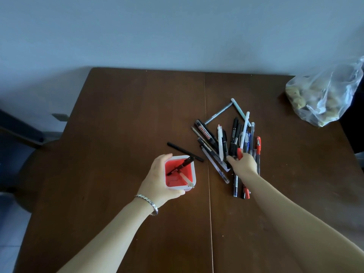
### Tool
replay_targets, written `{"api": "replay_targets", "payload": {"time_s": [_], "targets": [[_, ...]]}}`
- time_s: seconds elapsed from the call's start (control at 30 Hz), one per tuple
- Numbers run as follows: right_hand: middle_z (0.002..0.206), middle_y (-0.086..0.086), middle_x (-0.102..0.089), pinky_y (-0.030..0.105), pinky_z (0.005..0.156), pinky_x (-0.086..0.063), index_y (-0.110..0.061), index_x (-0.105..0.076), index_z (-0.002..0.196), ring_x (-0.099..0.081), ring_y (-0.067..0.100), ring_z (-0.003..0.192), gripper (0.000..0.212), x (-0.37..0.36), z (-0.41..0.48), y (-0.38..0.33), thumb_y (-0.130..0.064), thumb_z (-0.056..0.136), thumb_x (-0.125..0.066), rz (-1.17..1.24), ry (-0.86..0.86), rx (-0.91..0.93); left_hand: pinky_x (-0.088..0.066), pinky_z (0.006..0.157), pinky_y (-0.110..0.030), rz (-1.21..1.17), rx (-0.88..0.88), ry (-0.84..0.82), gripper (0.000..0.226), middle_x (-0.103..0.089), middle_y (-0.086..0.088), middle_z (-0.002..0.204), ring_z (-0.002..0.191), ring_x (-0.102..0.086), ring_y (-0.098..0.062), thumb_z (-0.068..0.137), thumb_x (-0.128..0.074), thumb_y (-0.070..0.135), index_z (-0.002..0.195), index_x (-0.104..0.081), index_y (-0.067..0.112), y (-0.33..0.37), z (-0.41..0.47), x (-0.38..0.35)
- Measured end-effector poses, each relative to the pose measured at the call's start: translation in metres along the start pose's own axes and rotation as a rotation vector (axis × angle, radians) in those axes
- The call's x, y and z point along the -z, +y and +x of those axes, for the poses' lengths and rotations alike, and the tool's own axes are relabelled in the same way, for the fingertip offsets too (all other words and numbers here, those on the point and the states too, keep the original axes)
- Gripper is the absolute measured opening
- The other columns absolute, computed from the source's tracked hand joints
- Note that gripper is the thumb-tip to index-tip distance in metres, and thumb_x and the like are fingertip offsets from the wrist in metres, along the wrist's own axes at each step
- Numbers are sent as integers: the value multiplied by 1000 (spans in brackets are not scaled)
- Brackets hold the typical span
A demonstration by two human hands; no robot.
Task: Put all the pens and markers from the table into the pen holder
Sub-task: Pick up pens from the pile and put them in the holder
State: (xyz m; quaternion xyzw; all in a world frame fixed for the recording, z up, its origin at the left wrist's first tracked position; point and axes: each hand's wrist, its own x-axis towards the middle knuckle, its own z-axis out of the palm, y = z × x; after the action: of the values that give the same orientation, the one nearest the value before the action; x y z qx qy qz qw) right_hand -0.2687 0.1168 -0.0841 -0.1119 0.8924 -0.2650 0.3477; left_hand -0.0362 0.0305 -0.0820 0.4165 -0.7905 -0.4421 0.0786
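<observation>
While left hand wraps the pen holder, right hand, grip closed on red pen in pile.

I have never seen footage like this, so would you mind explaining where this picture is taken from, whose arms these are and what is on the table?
There is no machine here: the one picture comes from a wide-angle camera worn on a person's head, looking down at their own bare arms. The left hand, with a bracelet at the wrist, grips a red pen holder standing on the brown table; two pens already lean inside it. The right hand reaches into a pile of pens and markers and seems to be closing on a red-tipped pen. One black pen lies apart beside the holder. A clear plastic bag sits at the far right corner.
</observation>
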Motion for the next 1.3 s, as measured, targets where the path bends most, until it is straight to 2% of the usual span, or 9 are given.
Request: {"api": "replay_targets", "payload": {"time_s": [0.3, 0.43, 0.57, 0.73, 0.9, 1.0, 1.13, 1.2, 1.3], "targets": [[64, -7, -65, 31, 90, -52, -19, -48, 84, -65, 12, 76, 30, 8, -99, -66, 8, 94, -37, 1065, -219, 524, -55, 87, -27, 6, -77, -22, 94, -51, 9, 125, 116, -51, -10, 44, -85, 45, 127, -43, 35, -16, 11, -8], [78, -3, -63, 27, 87, -50, -17, -49, 89, -66, 13, 85, 27, -43, -112, -65, 10, 88, -47, 705, -209, 628, -53, 74, -19, 76, -58, -16, 68, -57, 2, 106, 101, -57, -15, 46, -82, 50, 104, -51, 32, -17, 15, -10], [88, -9, -58, 18, 87, -49, -44, -40, 105, -60, 9, 92, 58, -59, -109, -38, 9, 84, -52, 382, -139, 728, -43, 80, -7, 32, -33, 22, 77, -45, 17, 117, 111, -45, 2, 48, -80, 46, 116, -46, 37, -14, 10, -10], [108, -12, -52, 11, 90, -42, -16, -61, 110, -51, 6, 105, 26, -48, -101, -13, -14, 87, -49, 115, -8, 987, -52, 87, -22, 25, -48, -22, 79, -53, 12, 119, 113, -50, -5, 49, -80, 49, 118, -45, 43, -8, 7, -9], [143, -8, -32, 22, 114, -27, -25, -22, 141, -25, -1, 136, 82, -20, -85, 41, -6, 71, -59, 19, -354, 687, -41, 101, -26, -125, -76, -63, 100, -39, 7, 132, 123, -40, -6, 50, -88, 30, 134, -33, 24, 13, -16, -10], [142, -11, -34, 6, 104, -30, -43, -11, 136, -30, -11, 130, 103, -19, -80, 60, -7, 63, -76, -20, -434, 616, -37, 103, -21, -111, -77, -147, 104, -33, 13, 131, 123, -37, -3, 51, -88, 33, 137, -29, 25, 31, -19, -24], [128, -12, -48, 11, 96, -43, -32, -27, 135, -48, -10, 116, 97, -6, -75, 72, -12, 59, -83, 76, -385, 534, -34, 98, -5, -113, -115, -346, 108, -25, 17, 132, 123, -32, 4, 57, -86, 28, 140, -17, 29, 42, -21, -43], [125, -11, -52, 29, 100, -47, -38, -31, 131, -52, 1, 117, 87, 5, -71, 79, -21, 59, -77, 73, -353, 545, -35, 104, -13, -128, -124, -449, 100, -24, 16, 140, 130, -29, 3, 66, -79, 26, 141, -14, 33, 37, -16, -35], [118, -17, -53, 27, 94, -48, -52, -29, 121, -56, 3, 109, 78, 16, -69, 82, -36, 53, -64, 57, -322, 537, -26, 111, -24, -34, -37, -333, 71, -29, 8, 148, 137, -27, -6, 80, -62, 21, 140, -26, 31, 23, 5, -13]]}}
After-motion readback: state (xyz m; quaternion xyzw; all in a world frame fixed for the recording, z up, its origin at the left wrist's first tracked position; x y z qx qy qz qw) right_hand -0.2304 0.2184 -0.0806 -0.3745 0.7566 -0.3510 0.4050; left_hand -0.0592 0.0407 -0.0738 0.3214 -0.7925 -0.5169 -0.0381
